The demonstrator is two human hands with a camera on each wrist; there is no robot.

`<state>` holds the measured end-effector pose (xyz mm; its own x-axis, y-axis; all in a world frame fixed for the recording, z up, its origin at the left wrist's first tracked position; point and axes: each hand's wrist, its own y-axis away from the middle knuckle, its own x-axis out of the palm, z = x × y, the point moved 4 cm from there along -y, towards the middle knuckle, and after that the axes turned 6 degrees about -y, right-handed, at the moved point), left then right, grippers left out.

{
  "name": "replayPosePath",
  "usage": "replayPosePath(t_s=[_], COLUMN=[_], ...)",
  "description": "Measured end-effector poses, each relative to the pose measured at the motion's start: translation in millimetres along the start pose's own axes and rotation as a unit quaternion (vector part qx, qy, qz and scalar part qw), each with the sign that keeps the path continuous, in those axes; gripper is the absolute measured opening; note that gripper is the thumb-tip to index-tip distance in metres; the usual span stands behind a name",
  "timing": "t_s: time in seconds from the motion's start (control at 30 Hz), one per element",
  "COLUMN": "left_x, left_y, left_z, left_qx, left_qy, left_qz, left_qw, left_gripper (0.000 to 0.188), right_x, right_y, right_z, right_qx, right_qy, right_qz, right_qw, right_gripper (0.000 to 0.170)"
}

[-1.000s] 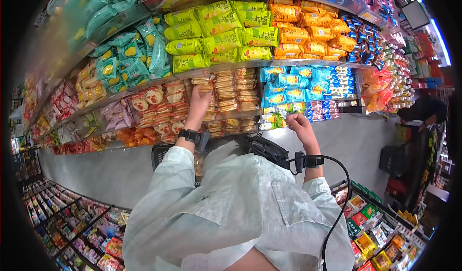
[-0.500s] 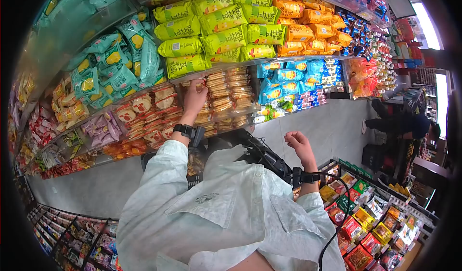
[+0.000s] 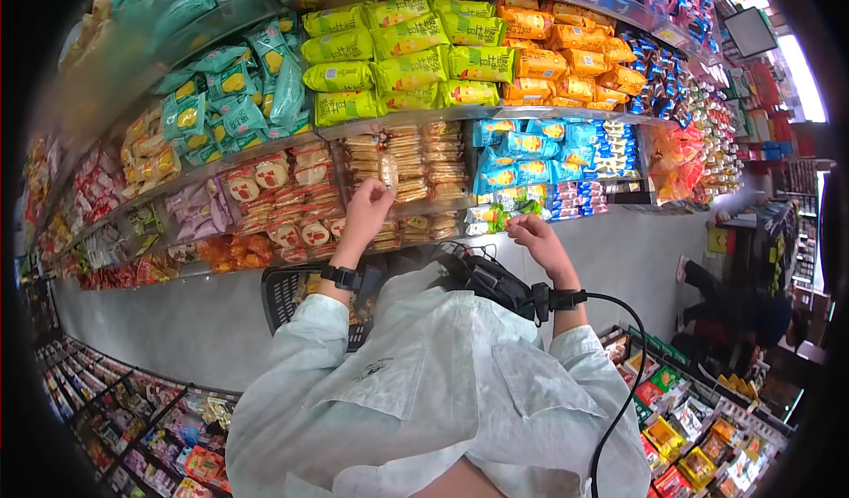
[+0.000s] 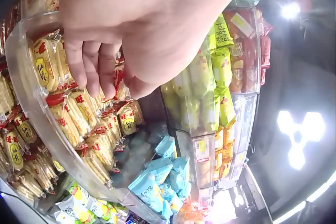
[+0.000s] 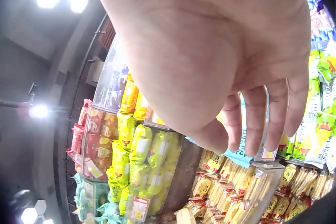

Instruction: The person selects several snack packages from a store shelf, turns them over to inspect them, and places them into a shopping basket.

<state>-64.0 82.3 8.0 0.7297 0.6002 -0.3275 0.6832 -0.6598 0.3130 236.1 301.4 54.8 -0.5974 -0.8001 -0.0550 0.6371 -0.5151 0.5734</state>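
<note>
Bare and loosely bent, my left hand [image 3: 367, 213] is over the front part of a clear bin of wrapped crackers [image 3: 414, 157]. In the left wrist view, the left hand's [image 4: 131, 29] fingers hang above red-and-clear cracker packs [image 4: 79, 113]; no pack is plainly gripped, and contact cannot be told. My right hand [image 3: 541, 246] is raised below the blue packets [image 3: 531, 149], fingers loosely curled, holding nothing. The right wrist view has the right hand [image 5: 210, 50] with fingers hanging and the cracker packs [image 5: 223, 187] beyond.
Green packs [image 3: 411, 56], orange packs [image 3: 566, 56] and teal packs [image 3: 239, 113] fill the upper shelf. A black basket [image 3: 287, 303] is low at the left of the body. A cable [image 3: 632, 321] runs from the right wrist. More goods line the lower edges; a person [image 3: 752, 312] is at right.
My left hand has come back from the rear of the cracker bin toward its front edge. The right hand has risen closer to the shelf since half a second ago. The view has shifted.
</note>
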Motion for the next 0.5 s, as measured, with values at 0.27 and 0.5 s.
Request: replayPosePath(t_s=[0.27, 0.5], left_x=[76, 164], left_y=[56, 114], left_z=[-47, -108], left_qx=[0.058, 0.066], left_qy=[-0.015, -0.029], left_qz=[0.087, 0.250], left_qw=[0.994, 0.965], left_gripper=[0.021, 0.026], right_x=[-29, -51], right_y=[-7, 21], right_z=[1, -3], right_qx=[-0.083, -0.131], right_qy=[-0.009, -0.152], right_qz=[0.097, 0.166], right_qw=[0.992, 0.966], right_gripper=[0.020, 0.031])
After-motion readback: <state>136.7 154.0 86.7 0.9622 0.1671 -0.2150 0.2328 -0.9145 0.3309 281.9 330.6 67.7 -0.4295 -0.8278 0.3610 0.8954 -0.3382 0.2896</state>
